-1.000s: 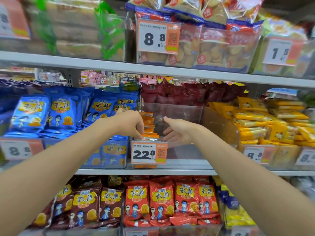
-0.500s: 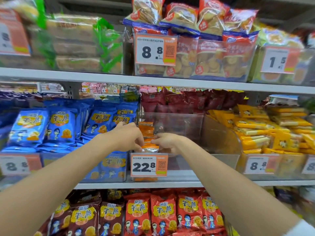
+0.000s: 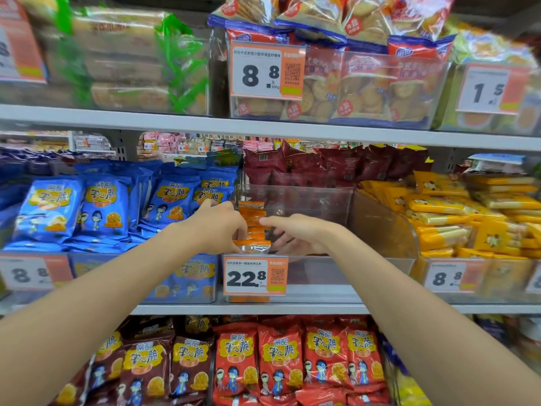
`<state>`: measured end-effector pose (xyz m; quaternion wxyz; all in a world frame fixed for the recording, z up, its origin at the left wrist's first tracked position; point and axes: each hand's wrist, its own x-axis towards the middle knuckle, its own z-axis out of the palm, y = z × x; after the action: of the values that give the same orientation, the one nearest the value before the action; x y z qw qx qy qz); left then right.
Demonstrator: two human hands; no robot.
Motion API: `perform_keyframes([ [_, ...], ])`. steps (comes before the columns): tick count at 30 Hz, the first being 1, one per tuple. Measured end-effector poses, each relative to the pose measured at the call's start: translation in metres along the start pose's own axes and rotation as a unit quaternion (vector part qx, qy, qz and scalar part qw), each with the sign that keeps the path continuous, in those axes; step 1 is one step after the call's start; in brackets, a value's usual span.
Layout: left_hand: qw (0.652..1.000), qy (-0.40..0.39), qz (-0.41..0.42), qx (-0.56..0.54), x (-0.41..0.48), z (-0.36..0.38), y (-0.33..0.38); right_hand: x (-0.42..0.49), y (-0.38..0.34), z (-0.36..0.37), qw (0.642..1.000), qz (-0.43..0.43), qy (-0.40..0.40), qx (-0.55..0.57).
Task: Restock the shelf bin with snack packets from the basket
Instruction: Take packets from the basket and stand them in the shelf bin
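Both hands are up at the middle shelf point(image 3: 292, 309), reaching into the clear bin point(image 3: 316, 200) that carries the 22.8 price tag point(image 3: 255, 275).

The orange packets point(image 3: 252, 213) sit in the bin's left front corner, tight against its left wall. They stand on edge, faces to the front and top edges running left to right. The row's long axis goes front to back, away from the person. The front packet shows a silvery lower face just above the tag. The rest of the bin, to the right of the row, is see-through plastic.

The left hand point(image 3: 218, 227) is on the row's left side, knuckles up. Its fingers curl down over the front packets and grip them.

The right hand point(image 3: 301, 234) is on the row's right side. Its thumb stretches flat toward the packet tops, with the tip at or touching them. Its fingers point(image 3: 282, 241) are loosely bent low beside the row. I cannot tell whether this hand actually holds a packet or only rests against them.

Both forearms are bare and come in from the lower corners.

Blue packets point(image 3: 102, 206) fill the bin to the left and yellow packets point(image 3: 468, 215) the bin to the right. Dark red bags point(image 3: 336, 165) are stacked behind. Red packets point(image 3: 278, 356) stand on the shelf below.
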<state>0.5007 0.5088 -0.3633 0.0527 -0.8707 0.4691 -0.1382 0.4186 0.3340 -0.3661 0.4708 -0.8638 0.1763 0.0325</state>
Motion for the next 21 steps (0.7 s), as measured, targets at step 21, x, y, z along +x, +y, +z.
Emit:
perform_keyframes([
  [21, 0.979, 0.053, -0.057, -0.189, -0.006, -0.016, -0.001, -0.021, 0.015, 0.005, 0.988, -0.123, 0.091, 0.02],
])
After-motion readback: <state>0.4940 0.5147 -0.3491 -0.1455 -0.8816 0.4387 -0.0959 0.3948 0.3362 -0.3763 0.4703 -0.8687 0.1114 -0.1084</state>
